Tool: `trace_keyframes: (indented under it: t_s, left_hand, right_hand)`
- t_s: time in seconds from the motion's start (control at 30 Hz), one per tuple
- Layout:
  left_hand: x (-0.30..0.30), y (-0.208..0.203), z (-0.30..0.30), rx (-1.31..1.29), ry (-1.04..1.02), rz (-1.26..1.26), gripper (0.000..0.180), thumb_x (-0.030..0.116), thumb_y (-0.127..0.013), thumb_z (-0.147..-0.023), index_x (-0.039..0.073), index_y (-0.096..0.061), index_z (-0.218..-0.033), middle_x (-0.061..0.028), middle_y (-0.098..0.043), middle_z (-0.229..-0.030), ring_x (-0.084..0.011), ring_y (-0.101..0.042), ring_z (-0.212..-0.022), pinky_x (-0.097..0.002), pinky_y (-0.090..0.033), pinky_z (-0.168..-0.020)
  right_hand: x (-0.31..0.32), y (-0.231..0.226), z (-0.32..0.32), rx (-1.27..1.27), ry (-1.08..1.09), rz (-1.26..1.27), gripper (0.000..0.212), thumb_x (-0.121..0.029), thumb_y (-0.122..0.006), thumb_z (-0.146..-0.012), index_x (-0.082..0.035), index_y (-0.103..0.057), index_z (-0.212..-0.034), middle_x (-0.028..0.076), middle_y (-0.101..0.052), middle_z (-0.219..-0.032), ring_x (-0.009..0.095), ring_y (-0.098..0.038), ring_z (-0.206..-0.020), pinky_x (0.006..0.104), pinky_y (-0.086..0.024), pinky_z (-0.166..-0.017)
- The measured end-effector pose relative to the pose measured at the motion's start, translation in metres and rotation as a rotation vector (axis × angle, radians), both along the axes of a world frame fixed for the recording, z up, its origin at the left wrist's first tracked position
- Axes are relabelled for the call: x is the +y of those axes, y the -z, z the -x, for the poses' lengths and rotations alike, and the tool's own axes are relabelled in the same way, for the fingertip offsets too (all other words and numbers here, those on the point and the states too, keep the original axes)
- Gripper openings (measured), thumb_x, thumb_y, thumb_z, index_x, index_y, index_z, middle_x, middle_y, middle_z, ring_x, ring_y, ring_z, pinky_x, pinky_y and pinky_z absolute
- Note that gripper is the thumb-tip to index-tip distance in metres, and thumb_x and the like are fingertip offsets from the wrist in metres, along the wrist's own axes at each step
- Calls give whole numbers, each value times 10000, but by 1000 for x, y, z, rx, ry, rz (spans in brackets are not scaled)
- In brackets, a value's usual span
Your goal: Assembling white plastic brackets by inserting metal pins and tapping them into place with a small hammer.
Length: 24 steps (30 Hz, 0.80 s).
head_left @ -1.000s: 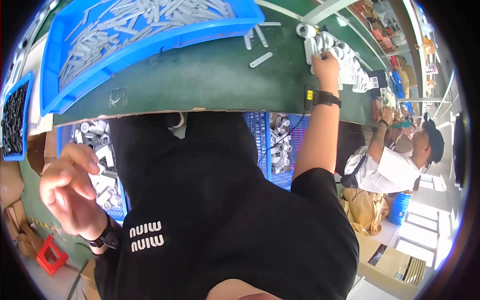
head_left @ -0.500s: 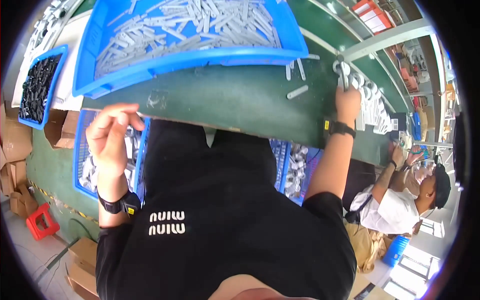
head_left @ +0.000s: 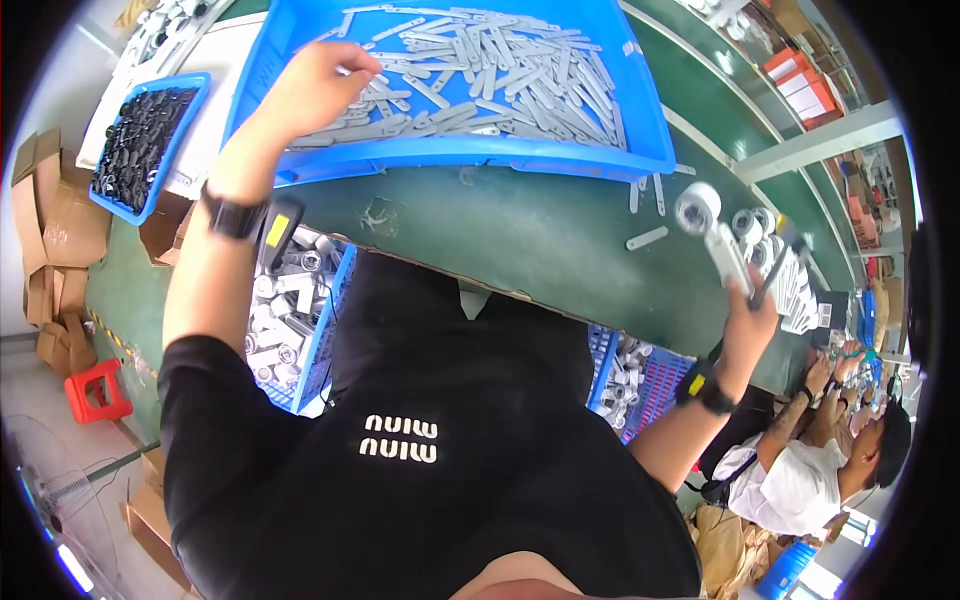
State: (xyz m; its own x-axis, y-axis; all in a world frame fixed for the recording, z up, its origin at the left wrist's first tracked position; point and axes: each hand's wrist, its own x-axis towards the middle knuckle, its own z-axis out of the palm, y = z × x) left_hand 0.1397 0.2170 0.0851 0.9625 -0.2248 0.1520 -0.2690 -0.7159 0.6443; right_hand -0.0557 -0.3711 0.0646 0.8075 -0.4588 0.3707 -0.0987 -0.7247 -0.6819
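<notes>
My left hand (head_left: pixel 318 92) is over the left part of a large blue bin (head_left: pixel 470 152), fingers bent and drawn together near the thumb. Whatever they pinch, if anything, is hidden. Flat grey strips with holes in their ends (head_left: pixel 540 75) lie heaped in the bin. On the right, above the green bench, my right hand (head_left: pixel 750 328) is closed around a white part with a round, ring-like head (head_left: pixel 697 208). A dark, blurred tool with a yellow end (head_left: pixel 783 245) sticks up from the same hand.
Similar white parts (head_left: pixel 795 290) stand in a row at the right bench edge. Loose strips (head_left: pixel 647 238) lie beside the bin. A small blue tray (head_left: pixel 150 145) of black pieces is at left; crates of white parts (head_left: pixel 285 330) sit below the bench. A co-worker (head_left: pixel 800 470) works at right.
My left hand has moved up and right, from the bench's near edge to over the bin. My right hand has drawn back from the row, now with a white part in it.
</notes>
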Motion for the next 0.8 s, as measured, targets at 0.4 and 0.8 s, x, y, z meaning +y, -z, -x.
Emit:
trace_keyframes:
  t_s: [0.4,0.8]
  left_hand:
    - [-20,47,-114,125,24,-555,247,138,-807,-882,63,-799,-1117,-157,-790,-1164,-342,-749,-1099,-449,-592,-957]
    - [-3,52,-117,-48,188,-537,213,72,-731,-941,43,-767,-1149,-158,-801,-1038,-321,-770,-963,-428,-603,-859]
  right_hand:
    - [146,37,8,130,-536,-205,339,14,-825,-853,-14,-795,-1190,94,-763,-1096,207,-706,-952,309,-543,-852]
    - [149,62,-9,142,-595,-261,323,-61,-818,-887,-16,-786,-1206,91,-728,-1046,214,-672,-924,323,-519,-849]
